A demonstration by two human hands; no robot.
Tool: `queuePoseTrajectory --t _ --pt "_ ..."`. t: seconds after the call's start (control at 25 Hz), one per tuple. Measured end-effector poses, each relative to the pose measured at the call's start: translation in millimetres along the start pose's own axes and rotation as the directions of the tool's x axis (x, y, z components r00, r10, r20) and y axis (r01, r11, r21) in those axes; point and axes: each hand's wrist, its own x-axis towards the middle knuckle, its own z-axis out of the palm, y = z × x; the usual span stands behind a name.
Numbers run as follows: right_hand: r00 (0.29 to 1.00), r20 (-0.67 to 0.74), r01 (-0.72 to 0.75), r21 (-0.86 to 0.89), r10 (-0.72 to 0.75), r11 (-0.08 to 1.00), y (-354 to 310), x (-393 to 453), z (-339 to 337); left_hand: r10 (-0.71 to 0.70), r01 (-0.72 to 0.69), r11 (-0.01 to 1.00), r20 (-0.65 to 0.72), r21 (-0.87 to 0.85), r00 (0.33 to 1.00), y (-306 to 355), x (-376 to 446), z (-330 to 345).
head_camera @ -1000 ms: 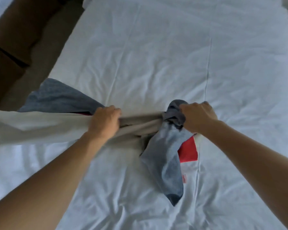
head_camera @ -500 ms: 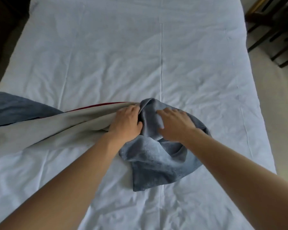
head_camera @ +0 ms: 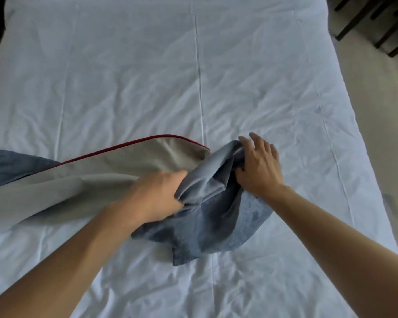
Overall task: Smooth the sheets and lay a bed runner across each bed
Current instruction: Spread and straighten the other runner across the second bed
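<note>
A bed runner (head_camera: 207,216), blue-grey on one face and beige with red piping on the other, lies bunched across a wrinkled white sheet (head_camera: 147,76). Its beige side stretches left off the frame, and the blue end is crumpled mid-bed. My left hand (head_camera: 156,196) is closed on a fold where beige meets blue. My right hand (head_camera: 260,166) rests on the far right of the blue bunch, fingers spread, thumb tucked into the cloth.
The bed's right edge runs down to a beige floor (head_camera: 381,111). Dark wooden chair legs (head_camera: 377,21) stand at the top right. A dark strip shows along the left edge of the bed.
The beige part has spread wider and flatter, showing its red piping. My right hand has slid right and opened its fingers over the blue bunch. My left hand still grips the fold.
</note>
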Motion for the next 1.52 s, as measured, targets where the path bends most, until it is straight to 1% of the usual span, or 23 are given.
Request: queuePoseTrajectory --t 0.08,0.16,0.24,0.32,0.36,0.44,0.48,0.52,0.56,0.6,0.64,0.72,0.8,0.92,1.0,1.08,1.12,1.2,1.24,1.32,1.4,1.48,1.52 --pt "0.996 0.082 -0.04 0.02 0.038 0.999 15 8 -4 -0.055 0.05 0.994 0.048 0.099 0.997 5 -5 -5" --pt "0.974 0.227 0.003 0.03 -0.01 1.0 23 12 -4 -0.057 0.055 0.997 -0.042 -0.05 0.997 13 11 -12" --pt "0.967 0.252 0.014 0.084 -0.035 0.996 28 13 -3 -0.032 0.029 0.975 -0.009 -0.218 0.999 14 29 -21" --pt "0.985 0.171 -0.059 0.156 0.032 0.986 36 17 -13 0.025 0.062 0.914 0.208 -0.402 0.978 4 37 -36" --pt "0.989 0.126 -0.097 0.167 0.076 0.981 41 22 -22 0.074 0.112 0.853 0.332 -0.51 0.941 -3 38 -46" --pt "0.987 0.055 -0.157 0.165 0.15 0.974 50 37 -36 0.144 0.243 0.666 0.441 -0.705 0.886 -23 43 -63" --pt "0.983 0.023 -0.184 0.168 0.182 0.969 52 44 -41 0.091 0.283 0.584 0.408 -0.761 0.909 -33 50 -69" --pt "0.977 -0.004 -0.206 0.192 0.211 0.959 52 51 -42 -0.035 0.279 0.56 0.314 -0.78 0.949 -42 62 -72" --pt "0.973 -0.008 -0.224 0.233 0.233 0.946 50 56 -41 -0.21 0.256 0.603 0.16 -0.755 0.965 -50 75 -72" --pt "0.969 0.019 -0.242 0.275 0.246 0.931 46 59 -37 -0.368 0.252 0.666 -0.016 -0.702 0.93 -55 85 -69" --pt "0.966 0.076 -0.258 0.296 0.246 0.92 42 60 -32 -0.461 0.261 0.725 -0.167 -0.637 0.872 -56 90 -67" --pt "0.948 0.222 -0.292 0.308 0.23 0.906 40 57 -18 -0.484 0.262 0.784 -0.289 -0.563 0.826 -53 92 -63" --pt "0.936 0.276 -0.31 0.349 0.219 0.885 43 50 -9 -0.427 0.237 0.795 -0.239 -0.558 0.872 -52 90 -58" --pt "0.941 0.187 -0.334 0.37 0.283 0.867 55 49 -14 -0.268 0.25 0.72 0.074 -0.647 0.961 -51 81 -59" --pt "0.915 0.079 -0.399 0.329 0.396 0.856 71 56 -31 -0.205 0.197 0.691 0.073 -0.695 0.976 -58 76 -59" --pt "0.884 -0.019 -0.452 0.216 0.466 0.866 87 64 -52 -0.201 0.143 0.579 0.029 -0.802 0.979 -70 67 -61" --pt "0.892 -0.045 -0.439 0.154 0.451 0.885 89 68 -62 -0.191 0.145 0.549 0.046 -0.823 0.98 -78 63 -62" --pt "0.963 -0.008 -0.268 0.066 0.269 0.961 75 76 -66 -0.182 0.196 0.589 0.107 -0.784 0.977 -86 56 -56" --pt "0.989 0.058 -0.134 0.023 0.133 0.991 62 79 -60 -0.184 0.206 0.626 0.113 -0.752 0.976 -82 55 -50" --pt "0.967 0.244 0.088 -0.059 -0.071 0.994 29 78 -36 -0.178 0.145 0.692 0.027 -0.707 0.984 -63 55 -31" --pt "0.908 0.403 0.185 -0.137 -0.116 0.973 7 69 -15 -0.12 0.036 0.787 -0.095 -0.617 0.988 -38 56 -13" --pt "0.899 0.429 0.209 -0.244 -0.088 0.947 6 64 -14 -0.108 -0.035 0.837 -0.228 -0.546 0.968 -29 60 -7" --pt "0.923 0.381 0.184 -0.292 -0.062 0.939 10 64 -20 -0.143 -0.041 0.844 -0.298 -0.535 0.944 -32 62 -10"
